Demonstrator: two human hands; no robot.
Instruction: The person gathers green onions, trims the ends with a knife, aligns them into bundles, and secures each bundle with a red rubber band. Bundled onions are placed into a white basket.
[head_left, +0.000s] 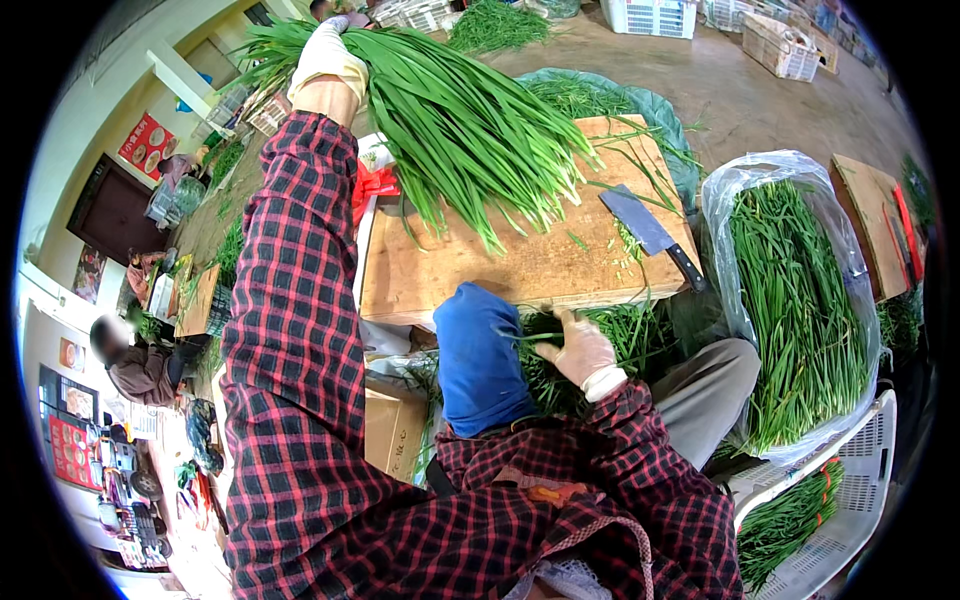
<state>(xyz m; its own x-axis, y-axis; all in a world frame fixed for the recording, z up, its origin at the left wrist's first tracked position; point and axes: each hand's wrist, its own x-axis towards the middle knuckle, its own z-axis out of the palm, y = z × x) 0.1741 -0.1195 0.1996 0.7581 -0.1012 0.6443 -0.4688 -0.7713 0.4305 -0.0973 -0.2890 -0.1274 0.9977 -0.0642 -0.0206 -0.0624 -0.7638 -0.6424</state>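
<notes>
My left hand (328, 51), in a pale glove, is shut around the leafy part of a large bunch of garlic chives (450, 112). The pale cut ends of the bunch fan out over a wooden chopping board (427, 277). A cleaver (637, 217) with a black handle lies on the board's right side, beside small chopped trimmings (628, 244). My right hand (581, 349), in a thin translucent glove, is just below the board's near edge with thumb and fingers apart. A loose green leaf passes close to its thumb. Scattered chives (637, 334) lie under that hand.
At right, a clear plastic bag (716, 202) lines a container full of chives (795, 315). Below it is a white plastic crate (862, 480) holding a banded bunch. A green sack (667, 120) lies behind the board. A cardboard box (394, 427) stands near my legs. Another person (146, 367) sits at left.
</notes>
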